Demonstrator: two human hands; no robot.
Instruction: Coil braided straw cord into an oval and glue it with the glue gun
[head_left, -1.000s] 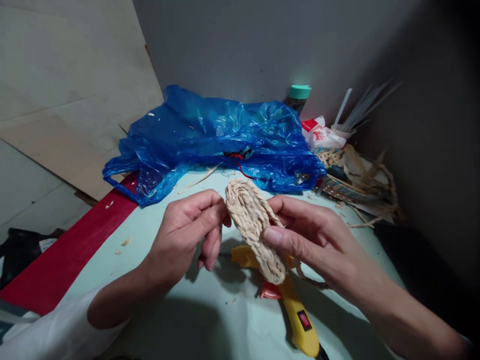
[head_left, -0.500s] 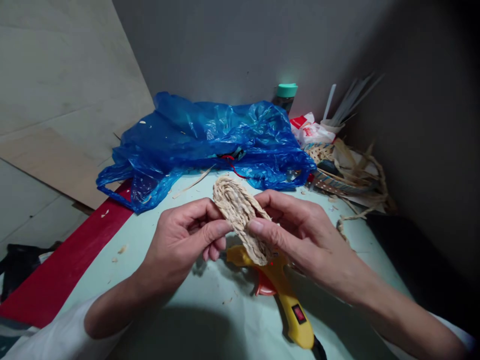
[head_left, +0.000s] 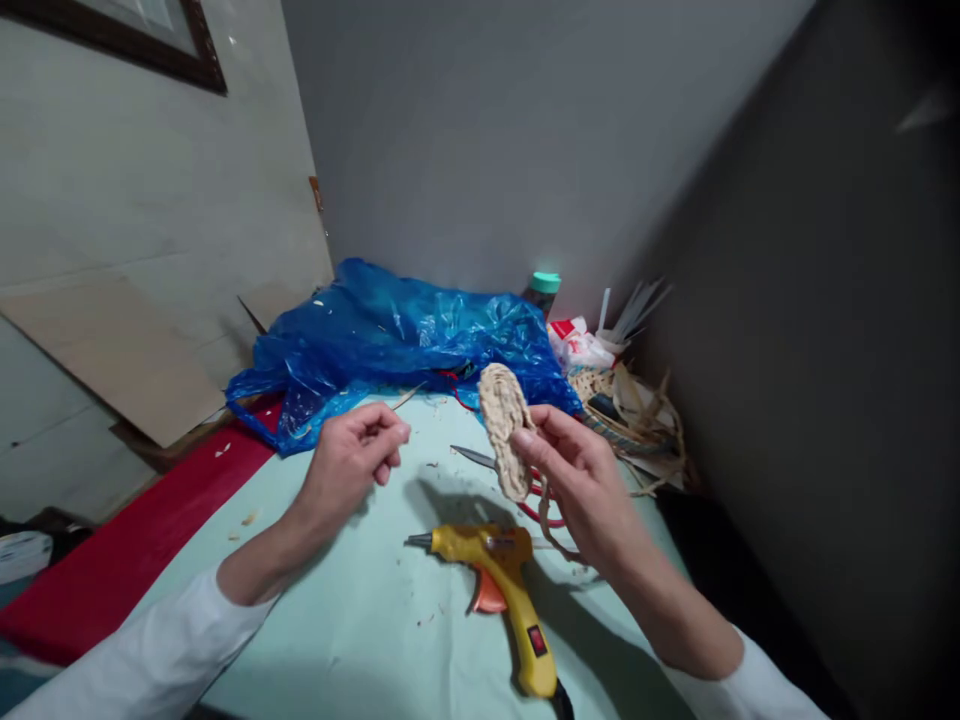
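Note:
A flat oval coil of braided straw rope (head_left: 502, 430) is pinched between the thumb and fingers of my right hand (head_left: 581, 480), upright above the table. From it a tail of rope (head_left: 551, 525) hangs down by my palm. My left hand (head_left: 356, 450) is off to the left of the coil, its fingers curled and thumb pressed to them, with nothing visible in it. Below the coil lies a yellow glue gun (head_left: 487, 548) with an orange trigger, nozzle to the left. Scissors (head_left: 474, 457) with red handles lie partly hidden behind the coil and my right hand.
A crumpled blue plastic bag (head_left: 420, 335) spreads along the back. To the right are a basket of straw scraps (head_left: 637, 410), a cup of glue sticks (head_left: 615, 340) and a green-lidded jar (head_left: 544, 288). A red strip (head_left: 150, 530) borders the pale tabletop (head_left: 315, 620).
My left hand has let go of the straw coil and moved away to the left. My right hand keeps the coil, now more upright. The view has tilted up, and the scissors have come into sight.

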